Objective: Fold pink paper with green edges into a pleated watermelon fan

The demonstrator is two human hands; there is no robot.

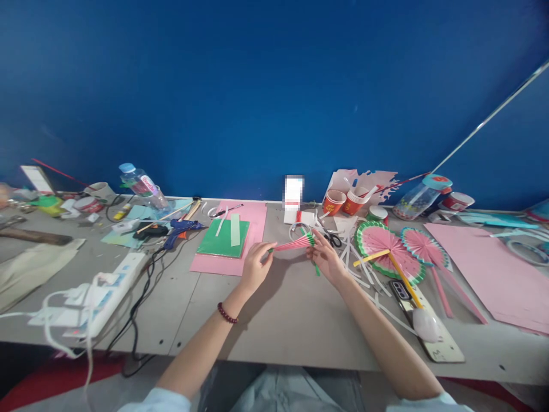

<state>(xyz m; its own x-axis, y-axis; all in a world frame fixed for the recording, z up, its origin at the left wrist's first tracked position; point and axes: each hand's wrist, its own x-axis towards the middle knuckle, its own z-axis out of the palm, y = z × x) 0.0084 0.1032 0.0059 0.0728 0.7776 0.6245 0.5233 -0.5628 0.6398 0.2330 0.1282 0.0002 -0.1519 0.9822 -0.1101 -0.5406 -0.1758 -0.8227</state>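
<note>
Between my hands, above the table, a pleated pink paper fan (294,244) with a green edge is held lengthwise, its folds only slightly spread. The fingers of my left hand (258,262) pinch its narrow pink end. At the wider green end, my right hand (326,254) holds the pleats between thumb and fingers. A green strip (317,270) hangs below that end. Two opened watermelon-patterned paper fans, a larger one (377,243) and a smaller one (424,246), lie to the right of my right hand. Black-handled scissors (333,238) rest just behind it.
A green paper pack (225,239) lies on pink sheets left of centre, beside a blue glue gun (182,229). A white power strip (114,292) with cables sits at left. White paper strips (355,260), red paper cups (334,201) and a phone (429,326) are at right.
</note>
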